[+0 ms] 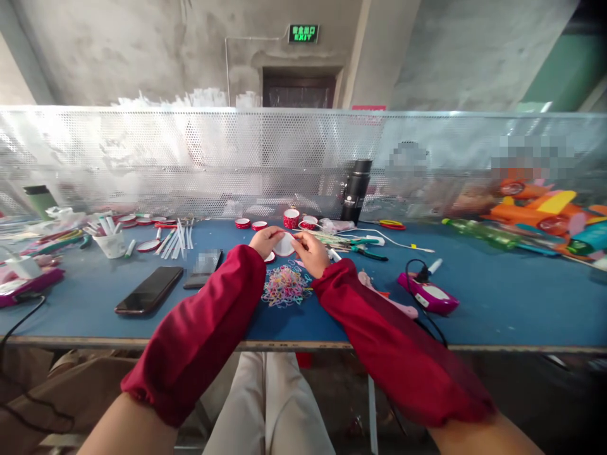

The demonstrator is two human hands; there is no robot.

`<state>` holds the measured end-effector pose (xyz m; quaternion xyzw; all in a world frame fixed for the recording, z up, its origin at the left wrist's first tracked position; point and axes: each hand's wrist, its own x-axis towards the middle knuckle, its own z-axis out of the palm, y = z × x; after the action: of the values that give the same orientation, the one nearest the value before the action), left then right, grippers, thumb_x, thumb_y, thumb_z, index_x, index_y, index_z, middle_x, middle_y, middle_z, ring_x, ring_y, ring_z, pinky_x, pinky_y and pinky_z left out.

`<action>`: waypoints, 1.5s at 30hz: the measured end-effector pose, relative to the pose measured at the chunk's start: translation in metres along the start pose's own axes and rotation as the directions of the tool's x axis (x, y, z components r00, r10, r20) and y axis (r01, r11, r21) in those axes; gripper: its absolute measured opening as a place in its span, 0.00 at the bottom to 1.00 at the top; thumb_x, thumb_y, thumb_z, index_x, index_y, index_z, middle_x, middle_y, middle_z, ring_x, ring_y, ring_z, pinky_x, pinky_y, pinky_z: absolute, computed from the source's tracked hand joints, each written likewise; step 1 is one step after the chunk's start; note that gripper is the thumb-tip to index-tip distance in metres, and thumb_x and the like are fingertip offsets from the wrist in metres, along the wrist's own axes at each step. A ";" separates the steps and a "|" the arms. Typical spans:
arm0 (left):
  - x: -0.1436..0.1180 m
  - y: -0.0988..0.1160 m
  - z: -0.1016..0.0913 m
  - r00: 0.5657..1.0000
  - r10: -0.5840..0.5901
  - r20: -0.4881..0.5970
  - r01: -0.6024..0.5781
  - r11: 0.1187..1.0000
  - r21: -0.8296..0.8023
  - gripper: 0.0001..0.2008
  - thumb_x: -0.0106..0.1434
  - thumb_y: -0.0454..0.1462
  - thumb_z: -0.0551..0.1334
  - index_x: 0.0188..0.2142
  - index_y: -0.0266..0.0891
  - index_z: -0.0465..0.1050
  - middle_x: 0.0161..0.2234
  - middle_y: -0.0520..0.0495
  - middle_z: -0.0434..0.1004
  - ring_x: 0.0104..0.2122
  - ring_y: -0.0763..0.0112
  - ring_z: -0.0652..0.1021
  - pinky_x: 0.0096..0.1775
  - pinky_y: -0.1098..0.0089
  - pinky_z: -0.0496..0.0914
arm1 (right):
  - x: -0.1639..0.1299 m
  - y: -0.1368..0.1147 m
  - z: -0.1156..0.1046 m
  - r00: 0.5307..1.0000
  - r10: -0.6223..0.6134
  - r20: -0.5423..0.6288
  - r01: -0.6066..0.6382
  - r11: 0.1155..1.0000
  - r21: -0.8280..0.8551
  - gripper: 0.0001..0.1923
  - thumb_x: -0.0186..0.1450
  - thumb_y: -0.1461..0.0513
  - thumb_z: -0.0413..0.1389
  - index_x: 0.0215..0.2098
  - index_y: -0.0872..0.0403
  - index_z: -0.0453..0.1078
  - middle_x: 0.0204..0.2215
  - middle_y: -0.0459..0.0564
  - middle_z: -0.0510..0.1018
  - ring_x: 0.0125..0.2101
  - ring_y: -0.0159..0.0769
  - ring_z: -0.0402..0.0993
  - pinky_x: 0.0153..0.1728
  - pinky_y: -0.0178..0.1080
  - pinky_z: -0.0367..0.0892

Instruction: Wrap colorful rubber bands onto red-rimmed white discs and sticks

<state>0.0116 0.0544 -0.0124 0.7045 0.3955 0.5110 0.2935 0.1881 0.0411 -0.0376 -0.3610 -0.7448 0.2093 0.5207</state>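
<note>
1. Holding a white disc [285, 245] between both hands, I kept it low over the bench [497, 297], midway along its length and nearer the far edge than the near one.
2. My left hand [266, 241] curled over the disc's left rim, fingers closed on it; my right hand [310, 253] pinched its right rim, thumb and fingers drawn together. Neither hand was open.
3. The disc lay straight ahead of me, between the hands, its face tipped up toward me. Being round, it had no long axis to speak of. Both hands were on it, so neither was nearer.
4. Just on the near side of the hands lay a pile of bands [286, 286], loose and many-coloured, touching the bench between my sleeves. The right hand was a little closer to it.
5. Red caps [251, 224] stood in a row just beyond the disc, toward the far edge, with a black flask [356, 189] upright to their right.
6. A phone [149, 289] lay well to the left near the front edge; a pink tool [429, 294] with a cord lay to the right.
</note>
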 end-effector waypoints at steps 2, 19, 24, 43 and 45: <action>0.000 0.000 -0.001 1.000 0.020 -0.017 -0.020 1.000 -0.001 0.09 0.61 0.36 0.60 0.35 0.35 0.79 0.31 0.48 0.78 0.32 0.71 0.75 0.37 0.72 0.69 | 0.001 0.000 0.001 1.000 0.027 -0.013 -0.027 0.999 0.044 0.11 0.63 0.52 0.54 0.38 0.50 0.69 0.28 0.45 0.77 0.22 0.34 0.73 0.24 0.37 0.68; -0.004 0.002 -0.004 0.998 0.055 0.026 -0.053 0.997 -0.062 0.08 0.54 0.38 0.68 0.32 0.35 0.81 0.30 0.46 0.81 0.30 0.70 0.76 0.36 0.69 0.70 | -0.003 -0.003 0.003 0.996 0.085 -0.006 -0.085 0.996 0.020 0.08 0.60 0.56 0.57 0.28 0.49 0.64 0.18 0.42 0.72 0.19 0.36 0.72 0.20 0.37 0.65; -0.003 0.003 -0.003 0.998 0.045 0.036 -0.043 0.997 -0.057 0.08 0.54 0.38 0.68 0.32 0.35 0.81 0.30 0.46 0.80 0.30 0.70 0.76 0.36 0.69 0.70 | -0.003 -0.005 0.003 0.996 0.095 0.006 -0.095 0.995 0.031 0.09 0.60 0.55 0.58 0.28 0.49 0.64 0.17 0.42 0.72 0.19 0.36 0.72 0.19 0.37 0.65; -0.001 -0.004 0.000 0.991 -0.053 0.126 0.083 0.964 -0.252 0.08 0.51 0.35 0.69 0.32 0.33 0.80 0.27 0.48 0.79 0.26 0.75 0.74 0.32 0.74 0.66 | -0.003 -0.006 0.004 0.989 0.141 0.044 -0.143 0.987 0.067 0.07 0.58 0.57 0.57 0.27 0.50 0.63 0.17 0.41 0.71 0.16 0.33 0.70 0.16 0.35 0.63; -0.001 -0.004 0.000 0.990 -0.054 0.127 0.083 0.967 -0.241 0.09 0.51 0.36 0.69 0.31 0.33 0.80 0.27 0.48 0.79 0.27 0.75 0.74 0.32 0.74 0.66 | -0.003 -0.007 0.005 0.984 0.168 0.061 -0.174 0.980 0.096 0.08 0.57 0.57 0.58 0.29 0.50 0.63 0.18 0.41 0.72 0.15 0.33 0.70 0.15 0.35 0.63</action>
<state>0.0101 0.0552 -0.0164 0.6778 0.3352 0.5026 0.4190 0.1817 0.0343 -0.0364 -0.3912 -0.7130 0.3002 0.4985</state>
